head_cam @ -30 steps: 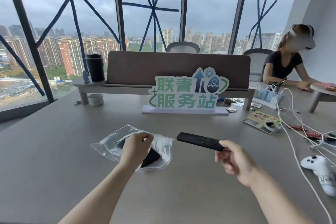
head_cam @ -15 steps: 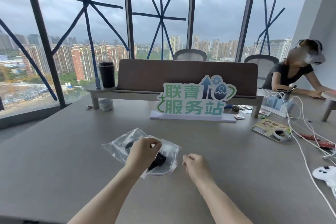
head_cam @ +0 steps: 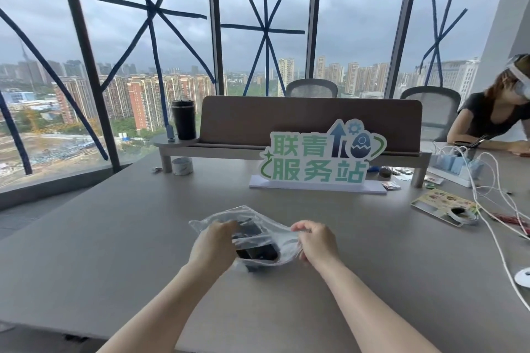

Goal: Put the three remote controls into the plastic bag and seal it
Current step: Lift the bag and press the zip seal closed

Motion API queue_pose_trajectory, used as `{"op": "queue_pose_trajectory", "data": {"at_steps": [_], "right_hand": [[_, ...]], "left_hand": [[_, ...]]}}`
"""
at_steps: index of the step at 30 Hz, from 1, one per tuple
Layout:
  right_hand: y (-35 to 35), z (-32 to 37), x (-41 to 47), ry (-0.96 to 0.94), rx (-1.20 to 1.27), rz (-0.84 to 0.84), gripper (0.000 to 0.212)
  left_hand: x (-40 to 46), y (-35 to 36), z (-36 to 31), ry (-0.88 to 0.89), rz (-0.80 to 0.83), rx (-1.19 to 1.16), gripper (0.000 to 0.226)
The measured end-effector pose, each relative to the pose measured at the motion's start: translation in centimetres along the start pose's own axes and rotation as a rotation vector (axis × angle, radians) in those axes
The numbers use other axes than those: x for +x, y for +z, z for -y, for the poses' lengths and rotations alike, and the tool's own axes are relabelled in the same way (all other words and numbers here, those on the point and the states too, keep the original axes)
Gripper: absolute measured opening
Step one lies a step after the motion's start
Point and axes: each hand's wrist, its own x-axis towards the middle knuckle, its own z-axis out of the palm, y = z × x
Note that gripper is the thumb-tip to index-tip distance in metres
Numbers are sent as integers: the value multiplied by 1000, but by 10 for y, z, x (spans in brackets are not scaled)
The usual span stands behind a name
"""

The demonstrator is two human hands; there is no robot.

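Observation:
A clear plastic bag lies on the grey table in front of me, with black remote controls showing through it; how many are inside I cannot tell. My left hand grips the bag's left side. My right hand pinches the bag's right edge. The bag's mouth faces me and is held between both hands. No remote lies loose on the table.
A green-and-white sign stands behind the bag, in front of a brown shelf bearing a black tumbler. White cables and a card lie to the right. A person sits at the far right.
One second ago my right hand held a black remote in the air; it carried it to the bag. Now that remote is out of my hand, and both hands hold the bag.

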Motion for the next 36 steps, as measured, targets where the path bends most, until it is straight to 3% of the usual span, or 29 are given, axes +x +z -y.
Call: {"op": "queue_pose_trajectory", "data": {"at_steps": [3,6,8,10,14,18,23,27,34,36], "right_hand": [[-14,17,-4,30,135,15,31],[-41,50,-8,53,353,13,30],[-62,79,-14,7,502,40,25],[-81,105,-19,-83,609,76,22],[-108,129,-30,-185,650,159,15],[-123,125,-38,-244,490,188,13],[-133,126,-46,-338,241,3,11],[-147,131,-49,-362,84,-112,16],[-171,133,-58,-396,-507,-564,18],[-164,140,-64,-554,-543,-526,16]], "left_hand": [[8,-24,-9,-129,-38,-12,40],[20,-63,-23,-250,141,-581,28],[28,-94,-36,-197,147,-830,22],[36,-122,-51,-109,17,-971,12],[46,-142,-59,-33,-45,-1041,10],[38,-119,-52,83,3,-873,26],[28,-94,-50,106,-200,-726,6],[22,-90,-55,44,-137,-838,10],[9,-105,-99,142,-184,-1074,8],[8,-104,-115,203,-217,-984,8]]}}
